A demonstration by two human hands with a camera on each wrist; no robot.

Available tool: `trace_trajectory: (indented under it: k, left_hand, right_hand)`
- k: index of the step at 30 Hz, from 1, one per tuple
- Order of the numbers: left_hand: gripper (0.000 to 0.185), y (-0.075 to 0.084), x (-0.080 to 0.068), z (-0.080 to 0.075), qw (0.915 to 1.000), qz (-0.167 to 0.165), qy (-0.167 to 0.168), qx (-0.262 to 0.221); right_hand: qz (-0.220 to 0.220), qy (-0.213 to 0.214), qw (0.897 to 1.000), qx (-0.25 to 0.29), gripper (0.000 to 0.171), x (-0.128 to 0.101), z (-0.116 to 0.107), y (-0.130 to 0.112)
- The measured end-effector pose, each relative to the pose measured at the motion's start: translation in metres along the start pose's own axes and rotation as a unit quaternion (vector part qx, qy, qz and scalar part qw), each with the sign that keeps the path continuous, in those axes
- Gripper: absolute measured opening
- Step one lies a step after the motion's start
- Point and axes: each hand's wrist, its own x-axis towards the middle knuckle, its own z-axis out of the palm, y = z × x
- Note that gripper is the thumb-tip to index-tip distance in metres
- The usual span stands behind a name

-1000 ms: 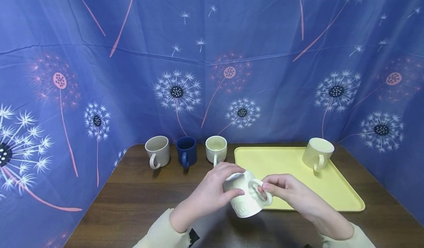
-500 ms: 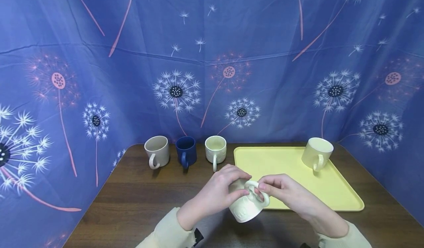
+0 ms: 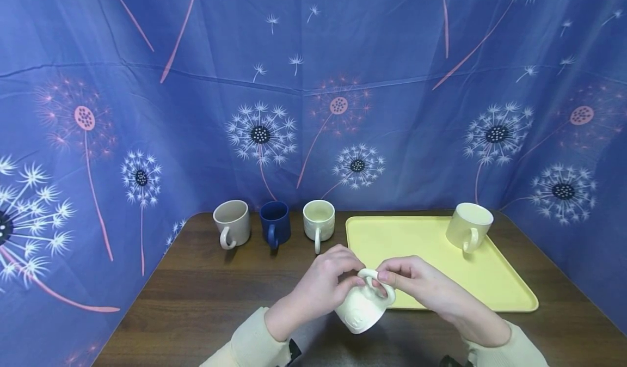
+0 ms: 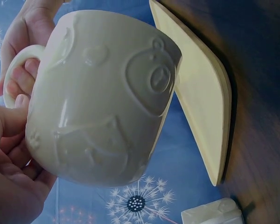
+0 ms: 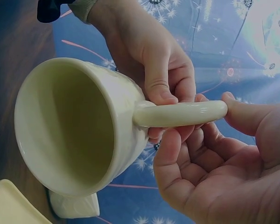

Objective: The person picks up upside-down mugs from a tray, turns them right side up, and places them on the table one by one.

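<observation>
Fingers of both hands, left hand (image 3: 320, 285) and right hand (image 3: 416, 282), curl around the cream mug (image 3: 362, 307) (tilted, above the table (image 3: 196, 301)); one mug (image 3: 469, 226) sits on the yellow tray (image 3: 416, 247), three wait.

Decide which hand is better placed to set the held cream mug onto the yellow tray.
Probably the right hand: it pinches the cream mug by its handle and lies nearest the yellow tray.
</observation>
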Motion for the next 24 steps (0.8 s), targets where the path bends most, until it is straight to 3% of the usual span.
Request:
trace_trajectory:
  k: [13, 24]
  left_hand:
    - [0.01, 0.0036, -0.0012, 0.0014, 0.9976, 0.011, 0.049, 0.047]
    - [0.01, 0.0037, -0.0047, 0.0009, 0.9968, -0.012, 0.076, 0.022]
  right_hand:
    - [0.006, 0.011, 0.999, -0.03, 0.017, 0.0044, -0.0004, -0.0027]
    - [-0.008, 0.091, 0.991, -0.102, 0.015, 0.0044, 0.008, -0.0048]
